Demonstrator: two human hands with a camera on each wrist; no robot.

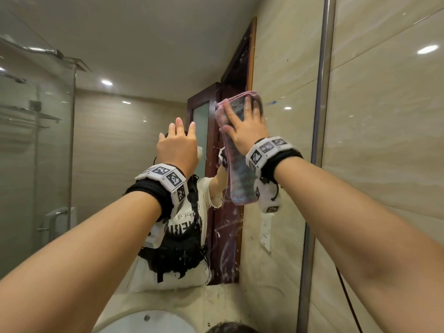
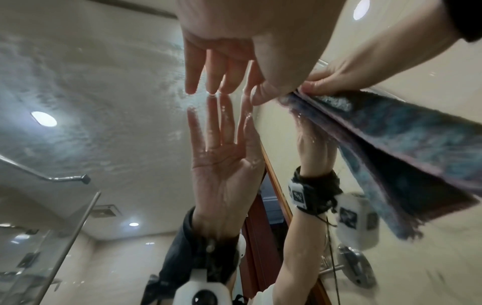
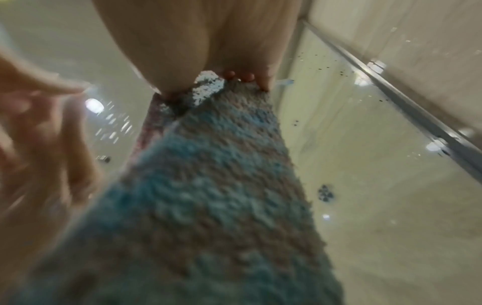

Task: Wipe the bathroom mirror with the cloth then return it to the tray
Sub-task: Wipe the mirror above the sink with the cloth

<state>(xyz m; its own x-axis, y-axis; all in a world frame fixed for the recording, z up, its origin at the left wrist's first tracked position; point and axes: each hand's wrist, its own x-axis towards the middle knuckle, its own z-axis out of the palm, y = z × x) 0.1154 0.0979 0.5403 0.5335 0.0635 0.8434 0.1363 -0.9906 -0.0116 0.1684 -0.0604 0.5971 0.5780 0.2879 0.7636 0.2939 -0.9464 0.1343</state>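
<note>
A pink and blue terry cloth [image 1: 240, 181] hangs flat against the bathroom mirror [image 1: 120, 140]. My right hand [image 1: 245, 126] presses its upper part onto the glass with fingers spread and straight; the lower end dangles below my wrist. In the right wrist view the cloth [image 3: 208, 196] fills the middle under my palm [image 3: 208, 41]. My left hand [image 1: 177, 145] is to the left of the cloth, open, and its fingertips [image 2: 211, 86] touch the wet glass [image 2: 104, 82]. The left wrist view also shows the cloth [image 2: 407, 144] under the right hand [image 2: 331, 76]. No tray is in view.
A metal strip [image 1: 322, 92] bounds the mirror on the right, with a tiled wall [image 1: 384, 140] beyond it. Water streaks [image 1: 225, 236] run down the glass below the cloth. A white basin [image 1: 149, 320] lies below. A black cable [image 1: 348, 296] hangs at the lower right.
</note>
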